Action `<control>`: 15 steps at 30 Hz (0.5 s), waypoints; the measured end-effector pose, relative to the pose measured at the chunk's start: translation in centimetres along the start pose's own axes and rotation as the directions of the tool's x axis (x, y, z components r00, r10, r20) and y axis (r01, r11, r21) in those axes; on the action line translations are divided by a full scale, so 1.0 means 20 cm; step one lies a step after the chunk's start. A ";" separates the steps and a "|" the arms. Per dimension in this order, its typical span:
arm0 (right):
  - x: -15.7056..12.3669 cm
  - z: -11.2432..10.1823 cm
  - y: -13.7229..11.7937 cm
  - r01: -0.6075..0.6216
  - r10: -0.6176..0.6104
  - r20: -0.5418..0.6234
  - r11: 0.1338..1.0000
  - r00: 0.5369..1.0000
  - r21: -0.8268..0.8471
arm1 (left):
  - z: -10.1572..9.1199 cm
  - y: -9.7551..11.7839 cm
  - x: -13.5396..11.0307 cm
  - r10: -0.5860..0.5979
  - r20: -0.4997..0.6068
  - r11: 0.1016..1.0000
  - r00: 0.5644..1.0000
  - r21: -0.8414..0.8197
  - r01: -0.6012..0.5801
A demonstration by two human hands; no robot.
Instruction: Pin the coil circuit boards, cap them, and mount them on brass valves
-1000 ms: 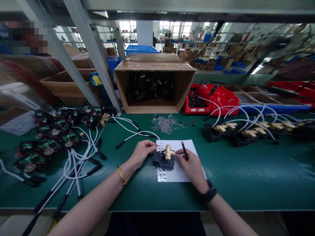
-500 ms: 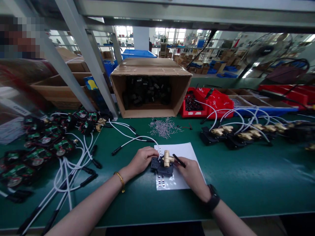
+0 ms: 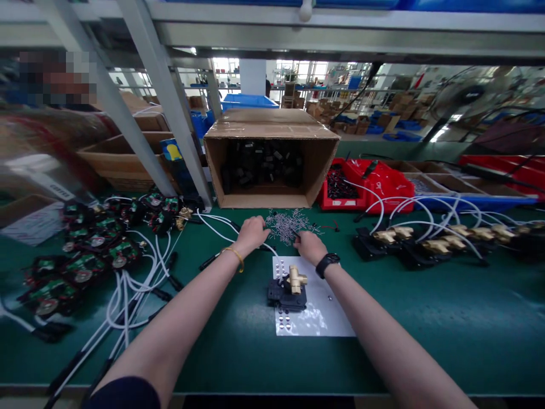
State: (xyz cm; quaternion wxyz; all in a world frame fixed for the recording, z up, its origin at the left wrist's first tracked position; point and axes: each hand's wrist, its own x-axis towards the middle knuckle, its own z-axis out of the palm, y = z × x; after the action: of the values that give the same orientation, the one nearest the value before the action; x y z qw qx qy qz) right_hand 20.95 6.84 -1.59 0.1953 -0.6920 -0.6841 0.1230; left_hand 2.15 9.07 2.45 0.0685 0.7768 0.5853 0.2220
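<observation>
My left hand (image 3: 252,234) is at the left edge of a pile of small, thin, screw-like metal pieces (image 3: 286,227), its fingers bent and slightly apart from the thumb. On the pile's right side, my right hand (image 3: 311,247) is closed around a slim black tool (image 3: 297,233), mostly hidden by the fingers; the tip points into the pile. Nearer me, a black housing (image 3: 286,296) with a brass T-shaped fitting (image 3: 295,279) and a white cable rests untouched on a white sheet (image 3: 321,318). Small round shiny pieces (image 3: 284,322) lie on that sheet.
An open cardboard box (image 3: 272,200) of black parts stands behind the pile. Circuit-board assemblies (image 3: 91,238) with white cables (image 3: 128,301) cover the left. Right are brass-fitted housings (image 3: 438,247), red bins (image 3: 366,190) and a blue divided tray (image 3: 477,200). Metal shelf posts (image 3: 162,85) rise at left.
Both hands have left the black housing and moved forward to the metal pieces, the right one carrying the slim black tool. The housing stays on the sheet. The camera view has shifted slightly.
</observation>
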 end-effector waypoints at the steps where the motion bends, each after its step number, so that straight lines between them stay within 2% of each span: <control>1: 0.00 0.00 0.00 0.011 -0.011 0.008 1.000 1.000 -0.004 | 0.04 -0.01 0.06 -0.020 0.056 1.000 0.998 0.018 0.019; 4: -0.04 -0.04 0.01 0.057 -0.057 -0.010 0.998 0.998 0.032 | 0.12 -0.03 0.15 -0.056 0.152 0.998 0.987 0.025 0.053; 6: -0.11 -0.10 0.01 0.091 -0.085 -0.058 0.991 0.995 0.101 | 0.13 -0.05 0.15 -0.045 0.139 0.999 0.989 -0.023 0.049; 8: -0.24 -0.15 0.02 0.129 -0.110 -0.107 0.973 0.988 0.190 | 0.10 -0.05 0.12 -0.026 0.070 0.993 0.997 -0.115 0.034; 11: -0.50 -0.16 0.04 0.158 -0.100 -0.168 0.912 0.981 0.379 | 0.02 -0.06 -0.03 -0.062 -0.094 0.950 0.994 -0.312 0.029; 13: -0.67 -0.13 0.06 0.072 0.023 -0.171 0.845 0.985 0.530 | -0.03 -0.04 -0.20 -0.125 -0.164 0.897 0.979 -0.441 0.041; 15: -0.81 -0.07 0.07 -0.047 0.171 -0.141 0.781 0.975 0.623 | -0.05 -0.02 -0.42 -0.189 -0.178 0.824 0.966 -0.563 0.058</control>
State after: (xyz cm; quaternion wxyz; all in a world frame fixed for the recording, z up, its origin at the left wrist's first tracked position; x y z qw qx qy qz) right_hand 22.22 -9.38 -2.58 0.4670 -0.6374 -0.5433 0.2838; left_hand -0.46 1.06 0.91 0.2375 0.6536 0.5491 0.4636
